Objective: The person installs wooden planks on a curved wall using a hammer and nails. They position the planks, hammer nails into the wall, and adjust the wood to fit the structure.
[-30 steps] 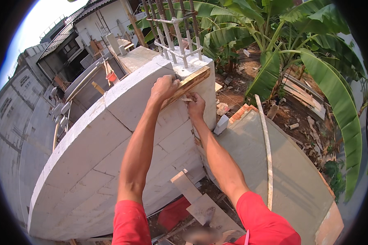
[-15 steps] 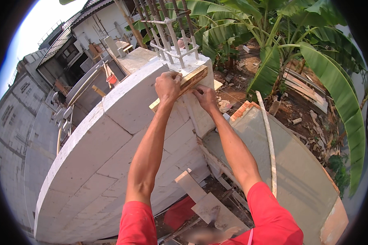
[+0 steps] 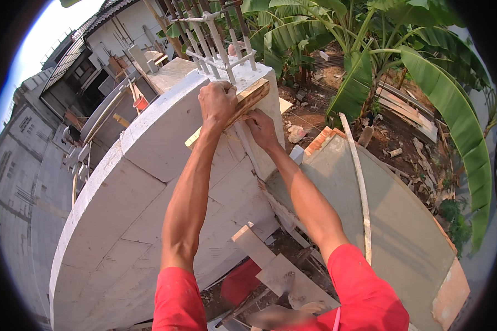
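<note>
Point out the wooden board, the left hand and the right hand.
wooden board (image 3: 255, 95), head view, on its bare upper end right of the knuckles.
left hand (image 3: 217, 102), head view, on the back of the hand.
right hand (image 3: 262, 129), head view, on the back of the hand.

A wooden batten lay on the block wall, below the rebar cage at twelve o'clock. The left hand rested on it, the right hand just beside at four o'clock. A slab lay at three o'clock of the wall.

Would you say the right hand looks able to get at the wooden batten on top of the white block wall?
Probably yes: the right hand already touches the underside of the wooden batten, which the left hand presses down onto the white block wall; nothing lies between.
</note>
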Demonstrator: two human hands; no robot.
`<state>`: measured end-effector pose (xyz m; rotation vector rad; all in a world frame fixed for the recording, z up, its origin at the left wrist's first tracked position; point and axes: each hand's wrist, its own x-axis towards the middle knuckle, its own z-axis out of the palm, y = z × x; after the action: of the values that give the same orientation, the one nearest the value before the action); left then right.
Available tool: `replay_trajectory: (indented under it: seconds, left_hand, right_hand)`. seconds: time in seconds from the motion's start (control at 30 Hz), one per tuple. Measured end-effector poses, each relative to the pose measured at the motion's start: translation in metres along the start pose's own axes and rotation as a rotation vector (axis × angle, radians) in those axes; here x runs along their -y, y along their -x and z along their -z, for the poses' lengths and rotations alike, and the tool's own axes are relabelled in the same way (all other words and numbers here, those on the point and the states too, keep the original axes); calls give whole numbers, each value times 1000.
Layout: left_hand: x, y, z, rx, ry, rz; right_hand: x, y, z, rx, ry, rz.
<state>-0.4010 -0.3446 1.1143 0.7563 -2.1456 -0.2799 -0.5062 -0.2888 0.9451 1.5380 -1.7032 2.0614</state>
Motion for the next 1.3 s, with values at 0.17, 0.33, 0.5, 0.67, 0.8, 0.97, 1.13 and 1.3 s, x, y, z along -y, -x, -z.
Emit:
replay_trajectory:
  seconds: [0.17,0.33,0.5,0.67,0.8,0.97,1.13,1.3]
  left_hand:
    - [9,-2,7,90,-5,-155]
    - [20,-10,16,176,-29,-377]
    - [17,-14,16,327,-192,-310]
    - [17,-18,14,362,-241,-328]
    - [14,-20,15,339,-187,-326]
    - [5,-18,17,306,-158,-260]
    - [5,-24,13,358,-300,-304]
    - [12,-25,15,371,-294,-339]
  right_hand:
    - [3,-8,13,101,-13,-47]
    - [4,-14,26,167,123,-36]
    - [-1,-14,27,156,33,-90]
    - [-4,-9,24,127,-31,-121]
    - [0,-6,18,69,-22,-106]
    - [5,-4,7,-92,130,120]
    - [-2,-3,10,-16,183,-26]
    - [-7,-5,13,-16,90,-97]
